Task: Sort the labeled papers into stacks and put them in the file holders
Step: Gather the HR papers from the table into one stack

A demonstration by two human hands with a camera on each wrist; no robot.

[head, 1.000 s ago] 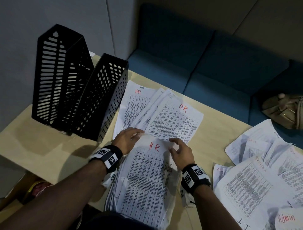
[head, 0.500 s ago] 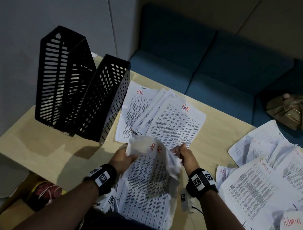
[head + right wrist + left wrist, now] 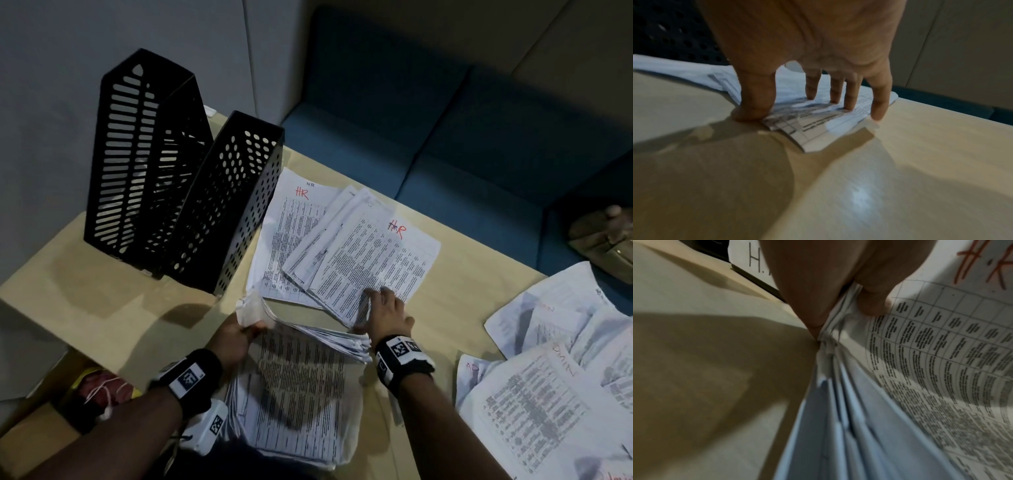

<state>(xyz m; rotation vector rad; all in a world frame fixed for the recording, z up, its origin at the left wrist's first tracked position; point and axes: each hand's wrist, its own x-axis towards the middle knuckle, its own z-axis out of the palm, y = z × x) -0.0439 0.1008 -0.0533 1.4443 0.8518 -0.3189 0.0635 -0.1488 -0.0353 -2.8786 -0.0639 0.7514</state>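
My left hand [image 3: 239, 337] grips the near HR stack [image 3: 298, 387] at its far left corner and bends that end up off the table. In the left wrist view the thumb [image 3: 873, 305] lies on the top sheet, which is marked HR in red, and the stack's edges [image 3: 849, 410] fan out below. My right hand [image 3: 383, 308] rests with straight fingers on the near corner of the loose HR sheets [image 3: 370, 253]. In the right wrist view its fingertips [image 3: 851, 100] press that corner [image 3: 818, 129] down. Two black perforated file holders [image 3: 144, 164] [image 3: 233, 205] stand at the far left.
A spread of Admin-labelled papers [image 3: 548, 394] covers the right end of the wooden table [image 3: 102, 298]. A blue sofa [image 3: 445, 137] runs behind the table, with a tan bag [image 3: 606, 243] on it. A box with red items [image 3: 99, 387] sits below the table's left edge.
My right hand has let go of the near stack and moved forward onto the loose HR sheets. My left hand has lifted and curled the stack's far end upward.
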